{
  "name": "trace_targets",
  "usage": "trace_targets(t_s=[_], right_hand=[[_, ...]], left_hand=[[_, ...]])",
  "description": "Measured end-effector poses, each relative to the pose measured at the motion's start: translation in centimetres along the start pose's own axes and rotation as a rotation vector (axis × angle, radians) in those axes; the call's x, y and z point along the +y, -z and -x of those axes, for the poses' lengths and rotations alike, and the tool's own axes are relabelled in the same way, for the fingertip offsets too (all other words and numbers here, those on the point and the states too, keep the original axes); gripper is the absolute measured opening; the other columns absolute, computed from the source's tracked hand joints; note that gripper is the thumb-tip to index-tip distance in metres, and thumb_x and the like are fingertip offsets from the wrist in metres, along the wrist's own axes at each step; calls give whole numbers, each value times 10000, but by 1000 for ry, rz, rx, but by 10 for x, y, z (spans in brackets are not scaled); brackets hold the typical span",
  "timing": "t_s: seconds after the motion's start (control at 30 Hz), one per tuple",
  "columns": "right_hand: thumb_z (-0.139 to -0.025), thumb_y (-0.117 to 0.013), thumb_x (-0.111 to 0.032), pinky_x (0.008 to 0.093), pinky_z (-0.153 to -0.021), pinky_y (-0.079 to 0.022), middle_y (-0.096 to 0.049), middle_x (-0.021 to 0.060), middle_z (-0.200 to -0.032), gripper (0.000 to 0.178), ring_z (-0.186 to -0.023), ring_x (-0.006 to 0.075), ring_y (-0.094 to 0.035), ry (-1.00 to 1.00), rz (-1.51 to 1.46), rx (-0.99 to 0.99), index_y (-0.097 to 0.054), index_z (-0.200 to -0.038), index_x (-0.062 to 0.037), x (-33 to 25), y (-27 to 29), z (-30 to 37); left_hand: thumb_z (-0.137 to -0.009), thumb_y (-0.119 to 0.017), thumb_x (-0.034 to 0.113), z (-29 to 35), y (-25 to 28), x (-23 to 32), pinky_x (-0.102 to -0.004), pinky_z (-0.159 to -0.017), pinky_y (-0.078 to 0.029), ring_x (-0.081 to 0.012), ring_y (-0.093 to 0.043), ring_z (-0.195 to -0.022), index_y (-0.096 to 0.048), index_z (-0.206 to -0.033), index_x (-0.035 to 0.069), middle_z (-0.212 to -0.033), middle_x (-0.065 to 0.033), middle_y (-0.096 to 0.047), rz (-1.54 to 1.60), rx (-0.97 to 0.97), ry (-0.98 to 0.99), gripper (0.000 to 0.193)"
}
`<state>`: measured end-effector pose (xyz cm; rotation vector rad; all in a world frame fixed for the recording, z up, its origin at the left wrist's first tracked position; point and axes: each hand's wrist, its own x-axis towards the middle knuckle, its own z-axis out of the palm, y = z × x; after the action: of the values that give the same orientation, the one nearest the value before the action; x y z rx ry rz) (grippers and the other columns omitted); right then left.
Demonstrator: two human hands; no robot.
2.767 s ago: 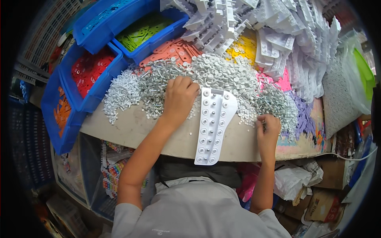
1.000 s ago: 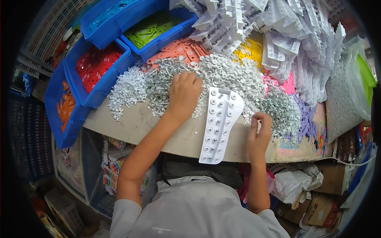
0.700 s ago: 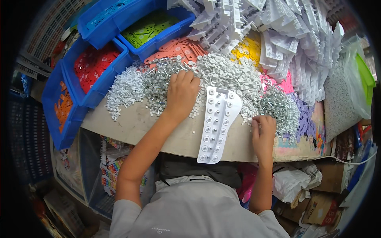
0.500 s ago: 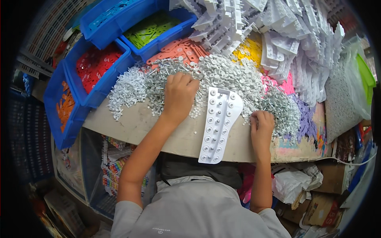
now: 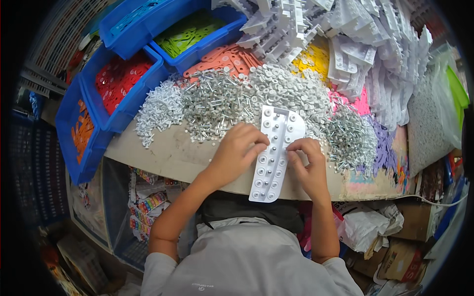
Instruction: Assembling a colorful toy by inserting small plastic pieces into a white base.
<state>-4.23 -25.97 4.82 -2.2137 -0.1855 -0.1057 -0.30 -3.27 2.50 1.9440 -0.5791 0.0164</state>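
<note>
A long white plastic base [image 5: 273, 163] lies near the table's front edge, set with two rows of round white washers and a middle line of metal pins. At its left edge is my left hand [image 5: 239, 150], fingers drawn together in a pinch; anything between them is hidden. My right hand [image 5: 310, 165] is at the opposite edge, thumb and fingers closed likewise, and its content cannot be made out. Just beyond lie heaps of long metal pins [image 5: 210, 101], white washers [image 5: 289, 91] and, to the right, shorter metal pins [image 5: 348, 135].
Small white pegs [image 5: 160, 108] are heaped at left. Blue bins [image 5: 111, 127] there hold red, orange, green and light-blue flat pieces. Stacked white bases [image 5: 365, 44] rise at the back right. Purple pieces [image 5: 384, 148] and a clear bag [image 5: 429, 113] of small parts stand at right.
My left hand has come from the metal pin heap down to the base's left edge. My right hand has moved left from the right-hand pins to the base's right edge.
</note>
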Motion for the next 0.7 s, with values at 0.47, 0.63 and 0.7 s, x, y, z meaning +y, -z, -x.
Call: trace_targets(t_s=[0.47, 0.63, 0.7], right_hand=[[-868, -701, 13, 347, -778, -475, -612, 105, -903, 91, -872, 236, -583, -97, -41, 96, -658, -948, 7, 11, -23, 6], [-841, -744, 6, 383, -752, -475, -605, 113, -921, 139, -868, 288, -563, 243, 359, 219, -680, -964, 3, 17, -32, 13], [-834, -751, 1, 395, -749, -474, -603, 114, -927, 150, -869, 302, -557, 274, 385, 251, -688, -971, 0, 18, -35, 14]], left_hand=[[-843, -770, 138, 7, -23, -7, -382, -785, -450, -247, -584, -852, -713, -926, 74, -866, -51, -622, -280, 134, -109, 120], [-808, -801, 139, 11, -22, -9, -372, -775, -450, -237, -585, -853, -732, -915, 80, -853, -32, -629, -406, 153, -219, 140], [-803, -803, 126, 11, -21, -12, -367, -776, -449, -236, -585, -851, -735, -910, 79, -848, -26, -632, -352, 161, -202, 135]])
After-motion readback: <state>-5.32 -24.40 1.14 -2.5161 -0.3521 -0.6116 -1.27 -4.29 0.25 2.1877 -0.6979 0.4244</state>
